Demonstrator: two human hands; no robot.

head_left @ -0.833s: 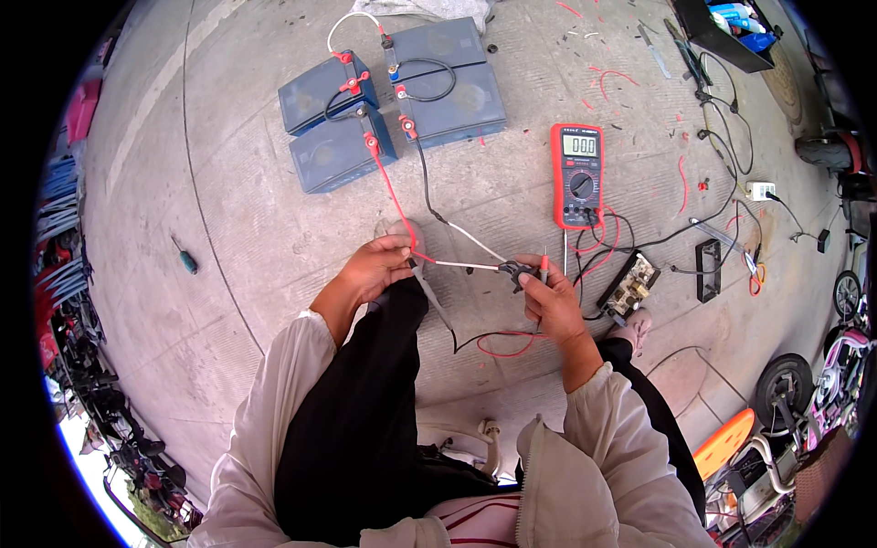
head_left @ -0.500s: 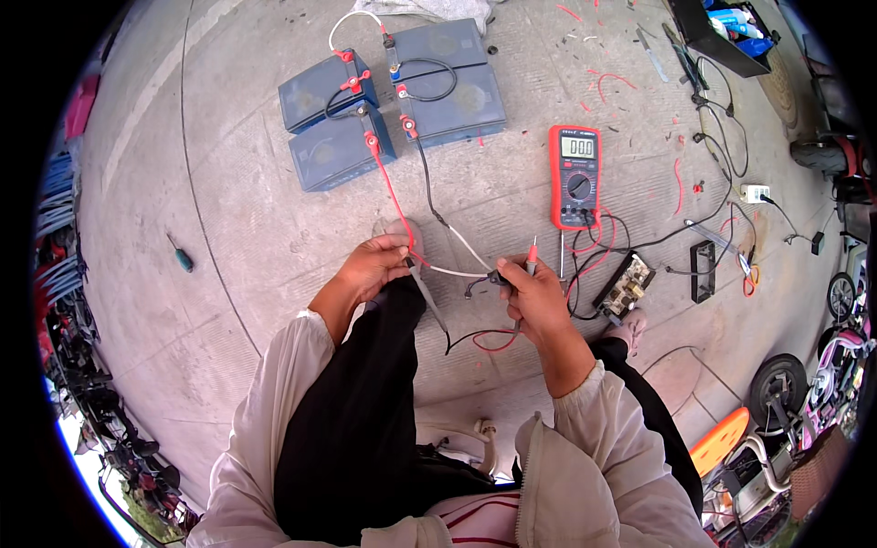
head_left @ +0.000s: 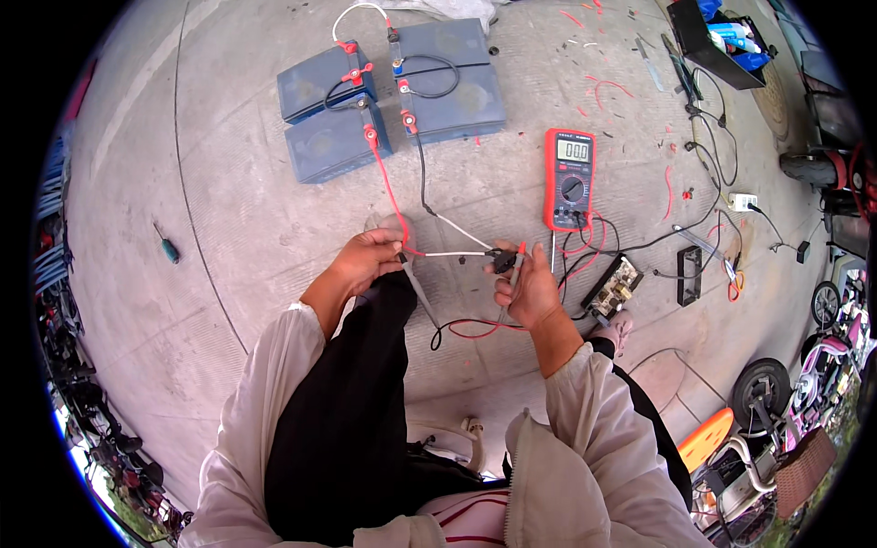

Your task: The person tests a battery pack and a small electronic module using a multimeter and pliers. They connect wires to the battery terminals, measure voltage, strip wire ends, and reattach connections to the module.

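My left hand (head_left: 365,258) is closed, pinching a red wire (head_left: 390,194) together with a grey test probe (head_left: 420,294). Slightly further right, my right hand (head_left: 533,297) has a red-tipped test probe (head_left: 517,266) between its fingers. Beside that probe, at the fingertips, is a small black connector (head_left: 502,261) on the end of a white wire (head_left: 459,254); whether the probe tip touches it I cannot tell. Beyond the hands, dark grey batteries (head_left: 338,151) are joined by short cables. A red-cased multimeter (head_left: 570,183) lies to the right, its display lit.
A circuit board in a black case (head_left: 614,288) and an empty black housing (head_left: 690,277) lie right of my hands. Further off are a power strip (head_left: 743,202), a black toolbox (head_left: 713,46) and wire scraps. A screwdriver (head_left: 168,248) lies at left. Parked vehicles line the right edge.
My right hand has turned and its fingers have loosened; the red-tipped probe now stands close beside the black connector. The white wire is pulled straighter. My left hand keeps its pinch.
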